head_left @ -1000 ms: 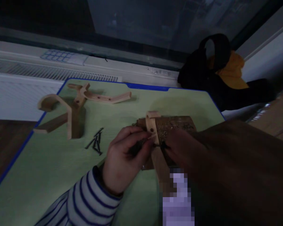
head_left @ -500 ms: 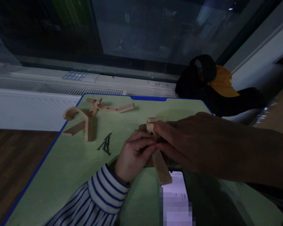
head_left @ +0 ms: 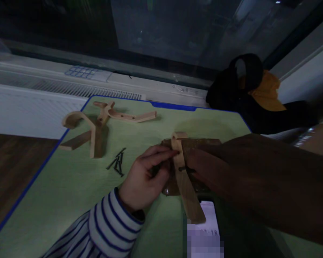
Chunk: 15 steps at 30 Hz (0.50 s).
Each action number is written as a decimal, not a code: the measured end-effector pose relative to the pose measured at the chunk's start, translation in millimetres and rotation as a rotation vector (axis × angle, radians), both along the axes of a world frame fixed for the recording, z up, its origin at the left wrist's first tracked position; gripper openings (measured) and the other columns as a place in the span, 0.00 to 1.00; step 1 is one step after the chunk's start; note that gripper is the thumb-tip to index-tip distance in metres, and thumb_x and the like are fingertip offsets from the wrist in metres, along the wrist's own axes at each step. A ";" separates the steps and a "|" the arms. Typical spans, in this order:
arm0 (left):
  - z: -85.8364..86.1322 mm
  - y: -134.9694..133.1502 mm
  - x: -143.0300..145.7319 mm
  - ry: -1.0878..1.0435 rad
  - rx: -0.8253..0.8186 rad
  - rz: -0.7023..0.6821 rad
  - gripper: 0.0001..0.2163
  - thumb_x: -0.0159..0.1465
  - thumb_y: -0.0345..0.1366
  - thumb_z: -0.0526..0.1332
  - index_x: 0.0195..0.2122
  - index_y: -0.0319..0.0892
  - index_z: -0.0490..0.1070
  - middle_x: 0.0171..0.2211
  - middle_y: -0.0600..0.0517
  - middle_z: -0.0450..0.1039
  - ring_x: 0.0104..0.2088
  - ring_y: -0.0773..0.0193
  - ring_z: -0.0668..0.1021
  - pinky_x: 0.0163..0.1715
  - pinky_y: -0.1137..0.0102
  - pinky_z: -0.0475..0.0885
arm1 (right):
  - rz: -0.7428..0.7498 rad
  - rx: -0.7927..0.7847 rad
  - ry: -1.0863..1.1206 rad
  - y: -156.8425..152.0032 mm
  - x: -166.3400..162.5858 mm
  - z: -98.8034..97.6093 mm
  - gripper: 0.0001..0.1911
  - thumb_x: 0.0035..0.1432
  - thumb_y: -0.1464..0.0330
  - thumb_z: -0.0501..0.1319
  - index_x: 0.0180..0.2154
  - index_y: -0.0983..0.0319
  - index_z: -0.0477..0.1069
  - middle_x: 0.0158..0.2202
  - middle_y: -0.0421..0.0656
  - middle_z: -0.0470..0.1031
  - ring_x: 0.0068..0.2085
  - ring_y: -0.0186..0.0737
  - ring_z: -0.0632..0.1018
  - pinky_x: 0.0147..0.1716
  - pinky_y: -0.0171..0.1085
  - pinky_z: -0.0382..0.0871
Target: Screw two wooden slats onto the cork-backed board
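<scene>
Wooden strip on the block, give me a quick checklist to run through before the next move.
1. Wooden strip lies across the brown block: ok.
2. Left hand steadies the strip, fingertips touching its left edge: ok.
3. Right hand is at the dark screw at the strip's face: ok, though its grip is in shadow.
4. Screw seated straight in a hole: cannot tell, too dark.
5. Spare screws lie in a pile on the green mat, left of the left hand: ok.
6. Other wooden pieces lie apart at the mat's far left: ok.
</scene>
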<state>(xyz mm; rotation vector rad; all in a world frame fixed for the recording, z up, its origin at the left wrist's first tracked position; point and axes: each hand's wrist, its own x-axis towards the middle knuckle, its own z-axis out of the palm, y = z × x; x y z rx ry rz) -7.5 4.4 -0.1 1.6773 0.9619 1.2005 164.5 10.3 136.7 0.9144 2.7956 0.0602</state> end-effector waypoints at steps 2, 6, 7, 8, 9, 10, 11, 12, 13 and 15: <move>-0.7 0.2 -0.3 0.007 -0.016 0.028 0.14 0.57 0.22 0.55 0.38 0.40 0.76 0.38 0.46 0.74 0.40 0.61 0.76 0.42 0.64 0.73 | -0.043 -0.053 0.014 -0.8 -3.8 -2.5 0.15 0.55 0.70 0.60 0.44 0.57 0.61 0.25 0.34 0.68 0.20 0.32 0.66 0.18 0.35 0.51; -4.6 -1.1 0.9 0.030 -0.024 0.041 0.17 0.56 0.20 0.53 0.41 0.40 0.75 0.40 0.47 0.74 0.42 0.61 0.76 0.44 0.64 0.72 | -0.075 -0.037 0.111 0.8 -3.7 -10.0 0.16 0.55 0.73 0.58 0.45 0.56 0.59 0.25 0.33 0.70 0.19 0.32 0.68 0.18 0.34 0.54; -5.3 -1.5 1.2 0.034 -0.026 0.053 0.17 0.56 0.20 0.53 0.42 0.40 0.75 0.40 0.47 0.74 0.42 0.61 0.76 0.44 0.64 0.72 | -0.074 -0.012 0.117 1.5 -2.8 -11.9 0.15 0.55 0.73 0.57 0.45 0.57 0.60 0.23 0.33 0.69 0.18 0.32 0.67 0.17 0.34 0.53; -5.6 -1.7 1.5 0.036 -0.025 0.065 0.17 0.56 0.20 0.53 0.41 0.41 0.75 0.40 0.47 0.74 0.42 0.61 0.76 0.44 0.64 0.72 | -0.070 0.015 0.117 2.0 -1.9 -13.3 0.14 0.55 0.73 0.56 0.43 0.58 0.60 0.20 0.33 0.68 0.16 0.33 0.66 0.16 0.34 0.53; -5.7 -1.9 1.7 0.040 -0.023 0.076 0.17 0.56 0.20 0.53 0.41 0.41 0.75 0.39 0.47 0.74 0.41 0.61 0.76 0.43 0.64 0.72 | -0.065 0.039 0.116 2.2 -1.1 -14.4 0.12 0.55 0.72 0.56 0.42 0.58 0.61 0.18 0.32 0.65 0.15 0.33 0.65 0.15 0.34 0.51; -5.5 -2.0 2.1 0.044 -0.022 0.087 0.17 0.56 0.20 0.53 0.41 0.41 0.75 0.39 0.47 0.74 0.40 0.61 0.76 0.43 0.64 0.73 | -0.060 0.055 0.111 2.0 -0.4 -15.1 0.10 0.55 0.72 0.55 0.41 0.58 0.61 0.15 0.32 0.63 0.13 0.33 0.64 0.14 0.34 0.50; -5.1 -2.1 2.6 0.051 -0.021 0.096 0.17 0.56 0.20 0.53 0.40 0.41 0.75 0.38 0.47 0.74 0.40 0.62 0.76 0.42 0.64 0.73 | -0.057 0.061 0.104 1.5 0.1 -15.4 0.09 0.55 0.71 0.55 0.40 0.59 0.61 0.14 0.31 0.63 0.12 0.33 0.63 0.13 0.34 0.49; -4.6 -2.2 3.2 0.058 -0.019 0.105 0.17 0.56 0.20 0.53 0.40 0.41 0.75 0.37 0.48 0.74 0.39 0.62 0.76 0.41 0.64 0.73 | -0.058 0.070 0.103 0.5 0.4 -15.6 0.08 0.55 0.71 0.54 0.39 0.59 0.61 0.14 0.32 0.63 0.12 0.33 0.63 0.12 0.34 0.49; -4.1 -2.4 3.9 0.066 -0.020 0.109 0.16 0.56 0.21 0.53 0.40 0.41 0.75 0.37 0.48 0.74 0.39 0.62 0.76 0.41 0.64 0.73 | -0.066 0.089 0.097 -0.8 0.6 -15.6 0.07 0.56 0.71 0.54 0.39 0.59 0.61 0.14 0.32 0.63 0.11 0.34 0.63 0.12 0.34 0.48; -3.4 -3.2 5.3 0.074 -0.029 0.110 0.15 0.57 0.21 0.54 0.40 0.42 0.75 0.36 0.48 0.74 0.38 0.62 0.76 0.40 0.64 0.73 | -0.084 0.152 0.082 -4.2 0.6 -16.1 0.08 0.56 0.70 0.53 0.40 0.60 0.60 0.13 0.32 0.63 0.10 0.34 0.63 0.11 0.34 0.47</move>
